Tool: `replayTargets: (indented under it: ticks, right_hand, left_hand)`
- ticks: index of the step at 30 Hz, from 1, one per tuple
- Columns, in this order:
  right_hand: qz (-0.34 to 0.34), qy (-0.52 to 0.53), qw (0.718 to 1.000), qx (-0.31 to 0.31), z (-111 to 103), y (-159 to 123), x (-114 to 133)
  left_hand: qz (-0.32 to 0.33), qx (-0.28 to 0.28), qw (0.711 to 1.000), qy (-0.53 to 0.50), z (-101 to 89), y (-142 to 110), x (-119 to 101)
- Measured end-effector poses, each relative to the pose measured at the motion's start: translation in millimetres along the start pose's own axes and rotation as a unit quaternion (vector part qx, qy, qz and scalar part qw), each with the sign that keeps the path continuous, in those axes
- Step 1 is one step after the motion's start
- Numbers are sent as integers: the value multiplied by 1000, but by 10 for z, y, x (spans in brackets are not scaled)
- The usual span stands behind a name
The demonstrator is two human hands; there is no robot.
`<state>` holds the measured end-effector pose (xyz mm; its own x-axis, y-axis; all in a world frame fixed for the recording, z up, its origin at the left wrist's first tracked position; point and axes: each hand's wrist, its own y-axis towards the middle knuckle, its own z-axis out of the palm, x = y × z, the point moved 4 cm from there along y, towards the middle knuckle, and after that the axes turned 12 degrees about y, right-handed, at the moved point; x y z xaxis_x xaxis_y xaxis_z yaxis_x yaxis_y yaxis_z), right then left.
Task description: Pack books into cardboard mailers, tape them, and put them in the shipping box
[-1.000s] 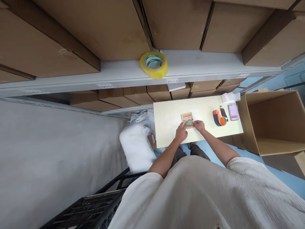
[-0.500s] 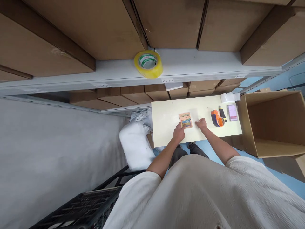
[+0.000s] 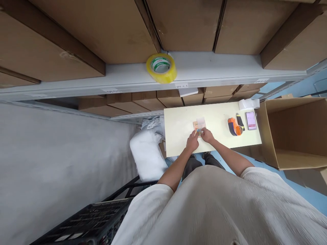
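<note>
A small orange booklet-like item (image 3: 195, 124) with a colourful printed front lies on the cream tabletop (image 3: 178, 119). A thin, translucent whitish sheet (image 3: 201, 121), which looks like plastic film, lies folded over its right part. My left hand (image 3: 192, 141) grips the item's lower left edge, with fingertips on its front. My right hand (image 3: 207, 135) pinches the film at the lower right, its fingertips close to those of my left hand. Both hands partly cover the item's lower half.
On the table's right side are an orange tape dispenser (image 3: 234, 127), a yellow-black cutter (image 3: 240, 121), a purple pack (image 3: 251, 120) and a white roll (image 3: 248, 104). An open carton (image 3: 270, 136) stands at right. Yellow tape (image 3: 168, 75) sits on the shelf above. A black crate (image 3: 102, 217) is lower left.
My right hand has moved left, bringing the translucent film from beside the orange item to over its right part. My left hand has stayed at the item's lower left.
</note>
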<state>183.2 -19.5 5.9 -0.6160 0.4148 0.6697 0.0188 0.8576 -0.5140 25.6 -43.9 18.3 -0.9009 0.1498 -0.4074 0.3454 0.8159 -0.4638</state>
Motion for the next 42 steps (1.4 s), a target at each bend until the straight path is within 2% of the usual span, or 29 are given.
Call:
replayTargets:
  ticks: [5,7,9,11,15,18,20,23,29,35,39,42]
  right_hand:
    - [-39,-5,999,25,71,-42,-98]
    - [-64,8,997,33,65,-77,-130]
    - [-67,40,996,30,36,-100,-173]
    - [-51,84,995,5,-24,-101,-222]
    - [27,146,983,-104,-206,-49,-313]
    - [115,206,965,-117,-264,12,-349]
    - [151,253,950,-101,-259,48,-331]
    - [165,285,940,-83,-228,78,-250]
    - [103,265,956,-69,-134,23,35]
    - [88,323,942,-8,3,-59,364]
    - [89,332,939,32,145,-66,479]
    - [93,315,944,25,251,-69,448]
  left_hand:
    - [9,-78,995,-54,-102,97,-57]
    - [23,-55,997,-52,-128,153,-114]
    - [22,-9,999,-37,-138,199,-153]
    - [17,24,1000,-9,-152,222,-176]
    - [21,41,999,23,-174,217,-207]
    - [11,49,999,13,-164,203,-218]
    - [-3,47,999,-1,-161,203,-226]
    - [-21,38,998,-34,-173,214,-252]
    - [-77,-3,987,-144,-256,195,-246]
    - [-130,-69,966,-211,-359,96,15]
    - [-174,-88,952,-236,-367,64,351]
    - [-235,-81,946,-210,-337,88,627]
